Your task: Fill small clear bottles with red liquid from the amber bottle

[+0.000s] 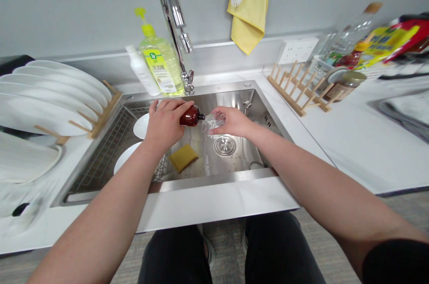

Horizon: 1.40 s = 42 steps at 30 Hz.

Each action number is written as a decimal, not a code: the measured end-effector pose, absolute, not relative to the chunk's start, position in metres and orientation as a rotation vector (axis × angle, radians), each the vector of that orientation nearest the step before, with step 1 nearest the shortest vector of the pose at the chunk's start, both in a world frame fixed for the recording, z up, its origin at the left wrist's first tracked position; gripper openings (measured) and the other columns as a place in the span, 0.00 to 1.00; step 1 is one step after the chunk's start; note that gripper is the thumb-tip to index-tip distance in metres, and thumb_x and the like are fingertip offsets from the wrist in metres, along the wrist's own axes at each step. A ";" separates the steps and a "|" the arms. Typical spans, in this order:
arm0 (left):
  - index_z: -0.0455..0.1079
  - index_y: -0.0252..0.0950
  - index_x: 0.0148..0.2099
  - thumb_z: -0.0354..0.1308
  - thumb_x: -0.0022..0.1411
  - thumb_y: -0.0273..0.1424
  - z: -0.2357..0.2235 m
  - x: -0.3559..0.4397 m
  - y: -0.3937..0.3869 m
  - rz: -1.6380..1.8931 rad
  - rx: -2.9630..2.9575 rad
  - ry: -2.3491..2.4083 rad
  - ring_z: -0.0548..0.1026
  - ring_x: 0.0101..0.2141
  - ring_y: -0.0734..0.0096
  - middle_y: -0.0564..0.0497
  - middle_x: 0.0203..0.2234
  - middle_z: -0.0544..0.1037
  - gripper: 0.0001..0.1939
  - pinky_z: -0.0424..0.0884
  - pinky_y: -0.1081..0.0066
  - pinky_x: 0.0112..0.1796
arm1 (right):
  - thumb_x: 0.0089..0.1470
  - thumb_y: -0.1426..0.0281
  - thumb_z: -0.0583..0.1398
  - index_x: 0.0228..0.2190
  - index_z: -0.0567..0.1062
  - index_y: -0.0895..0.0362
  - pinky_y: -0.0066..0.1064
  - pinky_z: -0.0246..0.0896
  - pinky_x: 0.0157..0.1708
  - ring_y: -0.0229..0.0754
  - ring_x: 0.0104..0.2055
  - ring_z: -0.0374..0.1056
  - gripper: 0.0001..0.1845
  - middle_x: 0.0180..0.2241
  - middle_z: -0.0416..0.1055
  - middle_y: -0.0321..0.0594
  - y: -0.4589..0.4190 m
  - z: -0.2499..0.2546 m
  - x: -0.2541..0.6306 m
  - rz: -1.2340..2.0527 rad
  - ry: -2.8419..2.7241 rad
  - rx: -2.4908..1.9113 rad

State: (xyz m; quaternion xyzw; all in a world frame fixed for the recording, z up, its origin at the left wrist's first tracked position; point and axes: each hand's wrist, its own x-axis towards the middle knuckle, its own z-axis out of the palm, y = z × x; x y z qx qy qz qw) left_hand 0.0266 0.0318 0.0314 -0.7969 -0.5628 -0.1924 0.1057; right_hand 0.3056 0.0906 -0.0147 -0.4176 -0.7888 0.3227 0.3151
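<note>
My left hand [166,122] is wrapped round a dark red-brown bottle [190,116], tipped on its side with its black neck pointing right. Facing that neck, my right hand [231,121] grips a small clear cup [210,124], whose exact shape is hard to make out. The bottle's mouth is at or very near the cup's rim. Both hands are above the stainless steel sink [214,175]. Below them a yellow sponge [183,157] lies on the sink floor, left of the drain [225,146].
White plates [142,125] sit in the wire basket [110,154] at the sink's left. Behind stand a tap [174,20], a dish soap bottle [160,62] and a white bottle [142,69]. Plate racks flank the sink, the left one holding several plates [50,109], the right one wooden [296,91].
</note>
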 end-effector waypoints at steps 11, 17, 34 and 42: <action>0.72 0.53 0.77 0.65 0.63 0.26 0.030 0.026 0.033 -0.556 -2.322 -1.657 0.73 0.68 0.39 0.45 0.68 0.80 0.42 0.53 0.38 0.73 | 0.42 0.58 0.84 0.50 0.83 0.51 0.40 0.76 0.49 0.53 0.48 0.82 0.35 0.47 0.85 0.41 0.092 -0.017 0.305 0.861 -2.062 -1.107; 0.72 0.55 0.77 0.65 0.64 0.26 0.031 0.026 0.032 -0.562 -2.332 -1.666 0.72 0.68 0.39 0.45 0.69 0.80 0.41 0.54 0.38 0.73 | 0.42 0.58 0.83 0.51 0.83 0.52 0.41 0.76 0.50 0.53 0.48 0.82 0.36 0.47 0.85 0.42 0.091 -0.015 0.306 0.852 -2.073 -1.099; 0.73 0.52 0.77 0.64 0.66 0.28 0.031 0.027 0.032 -0.554 -2.328 -1.683 0.72 0.68 0.39 0.45 0.68 0.80 0.38 0.55 0.39 0.72 | 0.43 0.57 0.83 0.52 0.85 0.51 0.42 0.77 0.51 0.53 0.48 0.83 0.35 0.48 0.86 0.41 0.091 -0.013 0.306 0.829 -2.083 -1.098; 0.72 0.55 0.77 0.65 0.64 0.27 0.031 0.028 0.032 -0.562 -2.323 -1.673 0.72 0.67 0.39 0.45 0.68 0.80 0.41 0.56 0.37 0.72 | 0.42 0.58 0.84 0.51 0.85 0.51 0.42 0.77 0.51 0.54 0.48 0.83 0.35 0.48 0.86 0.41 0.090 -0.012 0.306 0.817 -2.080 -1.102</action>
